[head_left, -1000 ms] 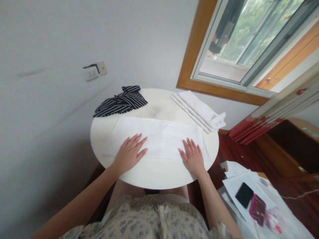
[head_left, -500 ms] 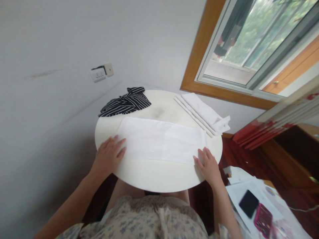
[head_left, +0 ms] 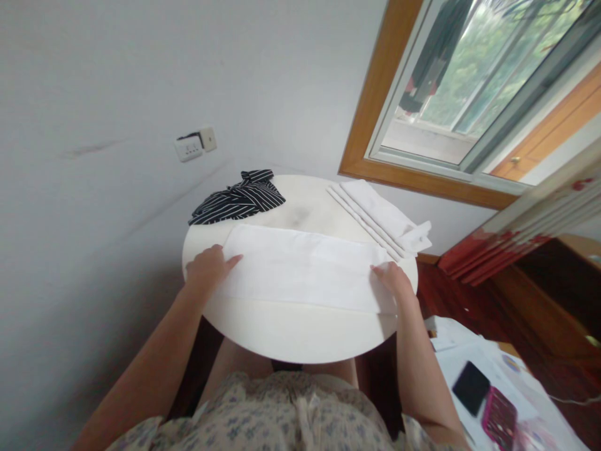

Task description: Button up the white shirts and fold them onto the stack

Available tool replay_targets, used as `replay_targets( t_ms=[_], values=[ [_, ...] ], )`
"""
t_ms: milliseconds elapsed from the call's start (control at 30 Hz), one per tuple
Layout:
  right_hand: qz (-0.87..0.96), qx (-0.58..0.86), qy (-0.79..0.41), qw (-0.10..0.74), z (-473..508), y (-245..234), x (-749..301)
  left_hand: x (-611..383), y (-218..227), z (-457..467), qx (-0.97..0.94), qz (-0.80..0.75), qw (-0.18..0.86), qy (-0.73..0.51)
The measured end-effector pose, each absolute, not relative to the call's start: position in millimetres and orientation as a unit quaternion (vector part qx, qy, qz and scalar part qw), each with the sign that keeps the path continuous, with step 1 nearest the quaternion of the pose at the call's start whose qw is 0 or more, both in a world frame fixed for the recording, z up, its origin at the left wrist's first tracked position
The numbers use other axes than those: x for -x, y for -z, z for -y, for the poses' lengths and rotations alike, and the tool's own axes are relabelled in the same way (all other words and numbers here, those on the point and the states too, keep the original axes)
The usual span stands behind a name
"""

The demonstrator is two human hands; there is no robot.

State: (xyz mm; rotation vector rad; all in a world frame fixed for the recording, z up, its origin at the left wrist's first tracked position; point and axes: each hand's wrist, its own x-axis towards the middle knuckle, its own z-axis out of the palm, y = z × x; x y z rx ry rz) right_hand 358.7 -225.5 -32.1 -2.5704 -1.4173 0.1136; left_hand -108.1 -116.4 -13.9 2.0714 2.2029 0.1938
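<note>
A long white cloth (head_left: 305, 269), folded into a strip, lies across the round white table (head_left: 291, 332). My left hand (head_left: 209, 268) rests on the strip's left end, fingers curled over the edge and one fingertip lying on top. At the right end, my right hand (head_left: 393, 280) has its fingers bent and closed over the cloth's edge. Both forearms reach in from below.
A black-and-white striped garment (head_left: 239, 199) lies crumpled at the table's far left. A folded white cloth (head_left: 382, 216) sits at the far right near the window. On the floor to the right lie papers, a black phone (head_left: 472, 387) and a pink case (head_left: 498, 418).
Both hands slid outward from the middle of the strip to its two ends, and their fingers went from flat to curled over the edges. The view shifted slightly.
</note>
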Motion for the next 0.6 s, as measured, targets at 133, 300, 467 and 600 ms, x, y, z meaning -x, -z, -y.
replay_targets(
  t_ms=[133,300,467,600],
  values=[
    [0.507,0.849,-0.057,0.139,216,32,-361,99,12,114,-0.68,-0.73,0.059,-0.032],
    [0.497,0.837,-0.093,0.208,217,22,-362,103,16,103,-0.703,-0.708,0.047,-0.039],
    [0.492,0.809,-0.148,0.285,223,15,-361,98,13,100,-0.713,-0.692,0.088,-0.063],
    [0.456,0.808,-0.163,0.335,227,18,-360,94,12,100,-0.692,-0.709,0.087,-0.103]
  ],
)
